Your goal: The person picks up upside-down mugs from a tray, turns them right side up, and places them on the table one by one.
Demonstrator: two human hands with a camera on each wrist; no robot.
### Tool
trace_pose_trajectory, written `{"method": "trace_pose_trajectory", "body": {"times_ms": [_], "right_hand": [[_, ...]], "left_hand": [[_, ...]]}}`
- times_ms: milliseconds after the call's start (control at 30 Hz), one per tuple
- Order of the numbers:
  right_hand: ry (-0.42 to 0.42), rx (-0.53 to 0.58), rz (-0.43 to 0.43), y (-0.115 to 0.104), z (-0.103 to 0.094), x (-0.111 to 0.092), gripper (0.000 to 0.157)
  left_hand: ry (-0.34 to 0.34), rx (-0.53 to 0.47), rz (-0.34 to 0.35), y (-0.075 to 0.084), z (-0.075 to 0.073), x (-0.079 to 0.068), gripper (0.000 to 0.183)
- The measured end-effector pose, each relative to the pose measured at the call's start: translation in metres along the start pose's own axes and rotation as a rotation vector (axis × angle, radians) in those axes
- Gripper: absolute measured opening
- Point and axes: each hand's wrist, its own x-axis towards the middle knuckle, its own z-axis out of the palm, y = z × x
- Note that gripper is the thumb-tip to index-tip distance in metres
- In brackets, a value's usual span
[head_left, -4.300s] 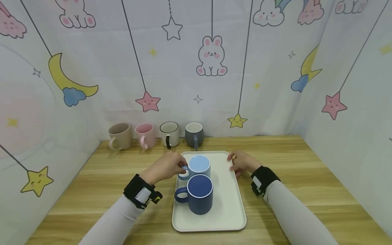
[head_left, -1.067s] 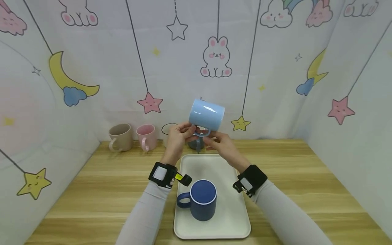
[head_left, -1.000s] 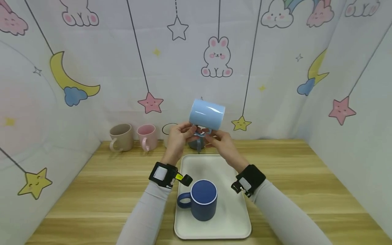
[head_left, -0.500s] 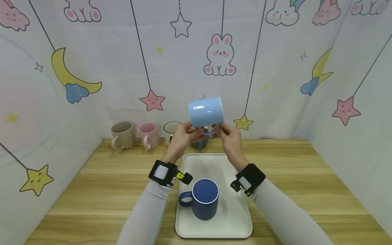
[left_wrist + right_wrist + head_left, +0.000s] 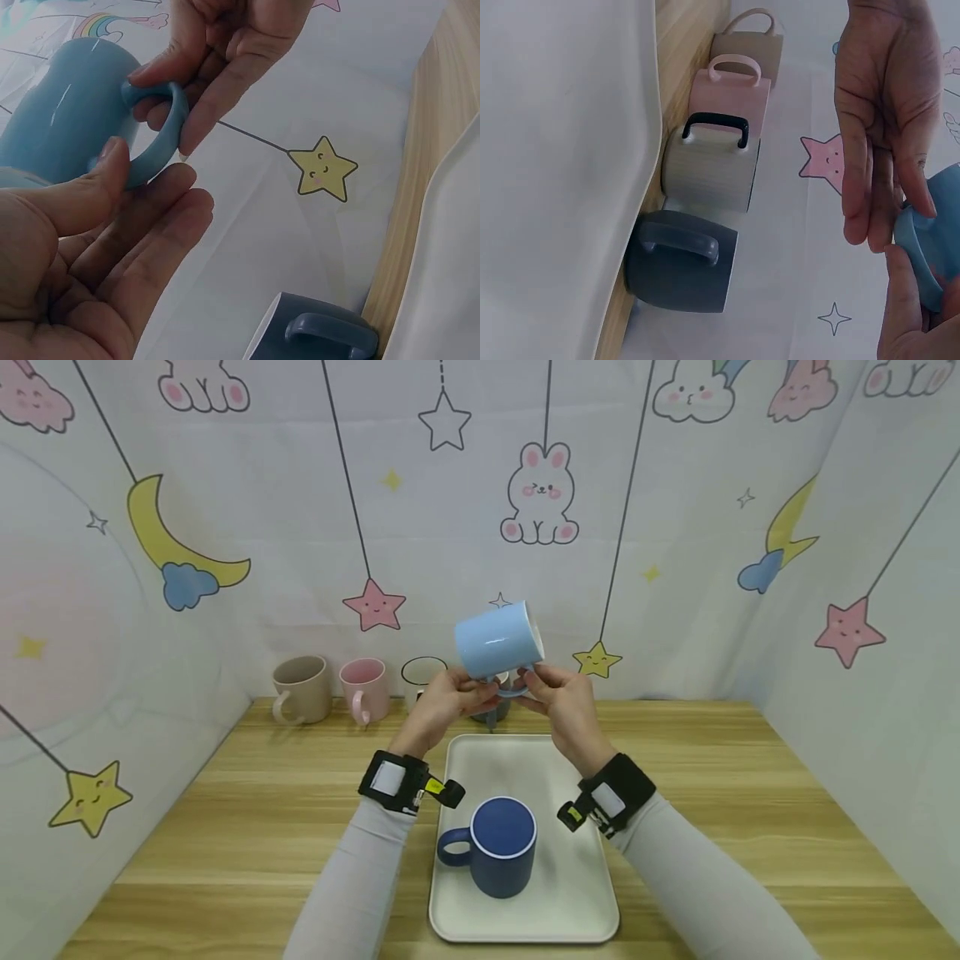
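Note:
A glossy light blue mug [image 5: 497, 640] hangs on its side above the far end of the tray, handle downward, mouth toward the right. My left hand [image 5: 444, 703] pinches the handle's end nearer the base; in the left wrist view its thumb [image 5: 105, 176] lies on the handle. The handle's other end, near the rim, is between the thumb and fingers of my right hand [image 5: 568, 703]. A matte dark blue mug [image 5: 504, 852] rests on the cream tray [image 5: 573, 910], handle to the left; its top shows solid blue.
Along the back stand a beige mug [image 5: 303, 693], a pink mug [image 5: 366, 692], a white mug with black rim and handle [image 5: 712, 169], and a dark grey mug [image 5: 679, 262]. The wood table [image 5: 300, 827] meets patterned cloth walls [image 5: 690, 635] at its back and sides.
The light blue mug has left the tray, lifted and tipped sideways. My right hand went from the tray's edge to its handle. Within the last second its mouth has turned further into view.

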Motion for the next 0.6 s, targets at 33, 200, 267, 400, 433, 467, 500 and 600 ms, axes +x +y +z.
{"method": "trace_pose_trajectory", "body": {"times_ms": [33, 200, 267, 400, 433, 467, 500, 600], "right_hand": [[-0.001, 0.006, 0.003, 0.000, -0.001, 0.000, 0.034], [-0.017, -0.009, -0.008, 0.000, -0.005, 0.000, 0.034], [-0.021, -0.026, -0.016, -0.001, -0.007, 0.000, 0.032], [-0.018, -0.062, -0.032, -0.002, -0.009, 0.001, 0.029], [-0.015, -0.072, -0.033, -0.002, -0.009, 0.001, 0.030], [-0.012, -0.076, -0.034, -0.002, -0.010, 0.001, 0.030], [-0.008, -0.079, -0.034, -0.002, -0.010, 0.001, 0.029], [0.008, -0.088, -0.033, -0.002, -0.012, 0.000, 0.029]], "left_hand": [[-0.003, 0.009, -0.006, 0.000, 0.000, 0.000, 0.041], [-0.018, 0.099, -0.032, 0.002, -0.002, -0.001, 0.041], [-0.024, 0.175, -0.034, 0.003, -0.005, -0.002, 0.041], [-0.020, 0.345, -0.041, 0.002, -0.012, -0.005, 0.038], [-0.015, 0.383, -0.052, 0.001, -0.013, -0.005, 0.036], [-0.012, 0.416, -0.065, 0.000, -0.014, -0.006, 0.035], [-0.010, 0.448, -0.082, -0.001, -0.015, -0.006, 0.034], [-0.007, 0.531, -0.147, -0.005, -0.018, -0.006, 0.031]]}}
